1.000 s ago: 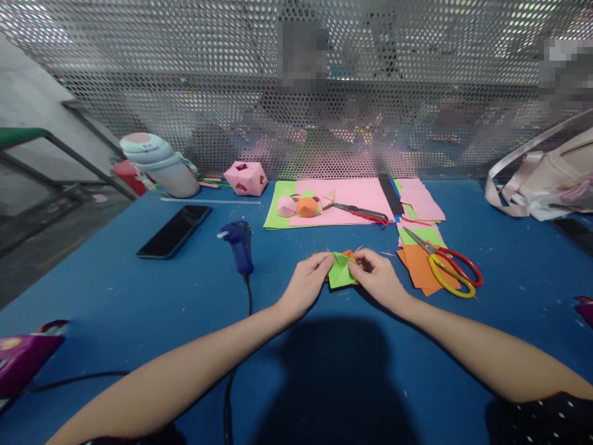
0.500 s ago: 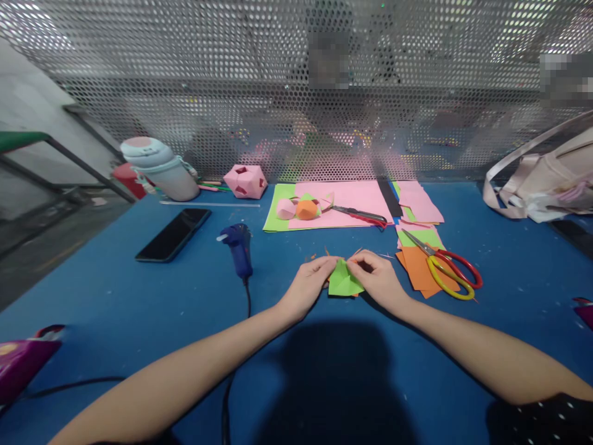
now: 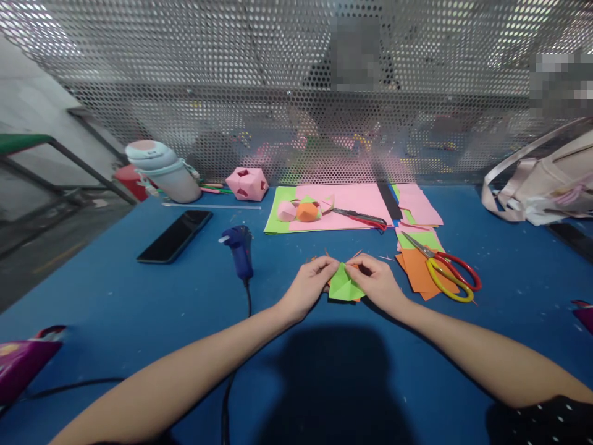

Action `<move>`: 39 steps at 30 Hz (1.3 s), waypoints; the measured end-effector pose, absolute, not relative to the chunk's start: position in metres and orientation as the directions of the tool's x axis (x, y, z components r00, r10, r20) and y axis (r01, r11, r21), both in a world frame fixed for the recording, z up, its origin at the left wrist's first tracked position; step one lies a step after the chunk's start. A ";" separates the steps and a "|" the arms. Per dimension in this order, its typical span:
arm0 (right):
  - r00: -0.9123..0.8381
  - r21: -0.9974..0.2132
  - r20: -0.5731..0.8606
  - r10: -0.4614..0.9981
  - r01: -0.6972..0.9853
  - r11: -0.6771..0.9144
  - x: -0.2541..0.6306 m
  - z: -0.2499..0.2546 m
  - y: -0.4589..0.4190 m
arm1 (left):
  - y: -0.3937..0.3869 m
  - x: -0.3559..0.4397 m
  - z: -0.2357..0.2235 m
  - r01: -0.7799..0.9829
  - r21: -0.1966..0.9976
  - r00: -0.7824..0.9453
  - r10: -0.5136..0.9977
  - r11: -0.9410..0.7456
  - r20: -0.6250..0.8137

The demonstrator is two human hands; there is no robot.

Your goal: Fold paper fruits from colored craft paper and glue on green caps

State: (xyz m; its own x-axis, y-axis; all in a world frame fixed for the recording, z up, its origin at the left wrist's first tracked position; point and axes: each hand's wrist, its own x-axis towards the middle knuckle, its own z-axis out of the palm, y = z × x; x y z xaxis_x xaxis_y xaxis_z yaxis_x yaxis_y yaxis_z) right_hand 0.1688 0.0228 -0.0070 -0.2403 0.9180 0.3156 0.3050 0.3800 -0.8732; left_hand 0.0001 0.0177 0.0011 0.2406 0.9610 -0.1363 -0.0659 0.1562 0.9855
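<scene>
A small square of green paper (image 3: 344, 288), creased and partly folded, is held between my two hands over the blue table. My left hand (image 3: 309, 281) pinches its upper left edge between thumb and fingers. On the opposite side, my right hand (image 3: 376, 279) grips the upper right edge, thumb on top. Bits of orange paper show behind and beneath the green sheet, partly hidden by the fingers. Right of my right hand, red-and-yellow-handled scissors (image 3: 440, 266) lie on a stack of orange paper squares (image 3: 414, 272).
A blue glue gun (image 3: 241, 253) with its cord lies left of my hands, near a black phone (image 3: 176, 236). Behind are a bottle (image 3: 169, 176), a pink paper polyhedron (image 3: 248, 183), pink sheets (image 3: 343, 198) with a utility knife (image 3: 359, 216), and a perforated metal screen (image 3: 208, 62).
The green paper's upper edge has been drawn together between my fingertips, and my thumbs have come closer to each other. The things on the table stay in place.
</scene>
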 end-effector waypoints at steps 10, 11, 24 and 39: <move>-0.264 -0.872 0.324 0.908 0.288 0.395 0.169 -0.008 0.024 | 0.018 -0.001 -0.001 -0.049 0.992 0.249 0.964 0.114 -0.098; -0.266 -0.872 0.326 0.907 0.287 0.398 0.170 -0.008 0.023 | 0.018 -0.001 0.000 -0.040 0.993 0.246 0.965 0.109 -0.095; -0.275 -0.859 0.344 0.898 0.295 0.419 0.169 -0.008 0.022 | 0.018 -0.002 0.002 0.074 0.997 0.199 0.979 0.022 -0.037; -0.248 -0.789 0.432 0.867 0.361 0.497 0.163 -0.001 0.016 | 0.010 0.001 0.003 0.308 0.932 0.175 0.975 -0.189 0.140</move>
